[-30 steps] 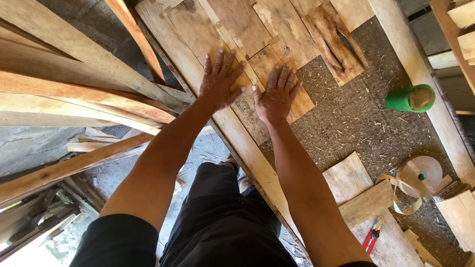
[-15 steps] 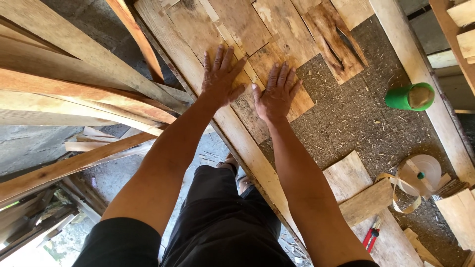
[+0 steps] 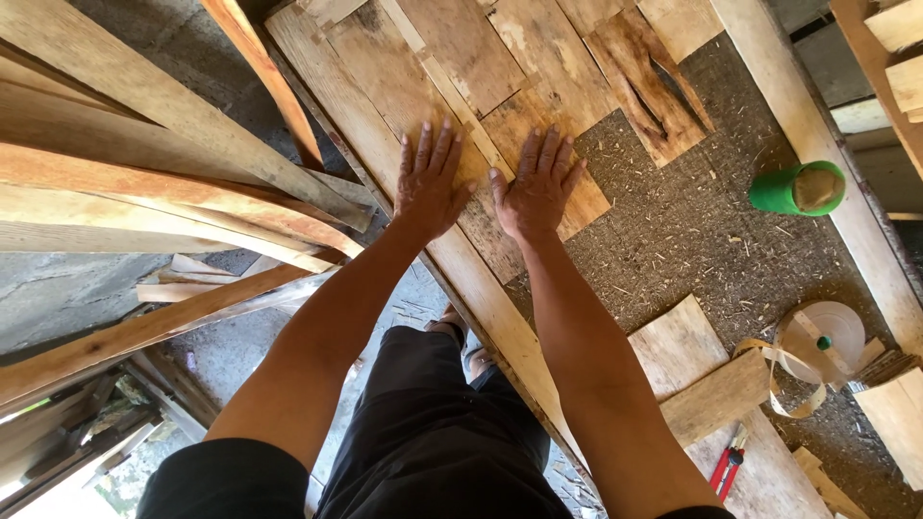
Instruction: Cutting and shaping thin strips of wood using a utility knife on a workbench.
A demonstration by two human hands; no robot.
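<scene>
Clearly both palms are pressing thin wood veneer sheets [image 3: 452, 106] flat onto the bench [image 3: 692, 231]. The left hand [image 3: 430, 183] lies open, fingers spread, on the long strip at the bench's near edge; the right hand [image 3: 538, 187] lies open just beside it on a squarer piece, thumbs almost touching. Neither hand grips anything. To do this pressing well, I judge the weight should come straight down through the heels of both palms, so the butted seams do not slide apart, with fingers kept flat over the joints. A green roll [image 3: 796, 187] stands well to the right, a pale tape roll [image 3: 822, 336] nearer the body, and rough planks [image 3: 144, 192] are stacked to the left.
</scene>
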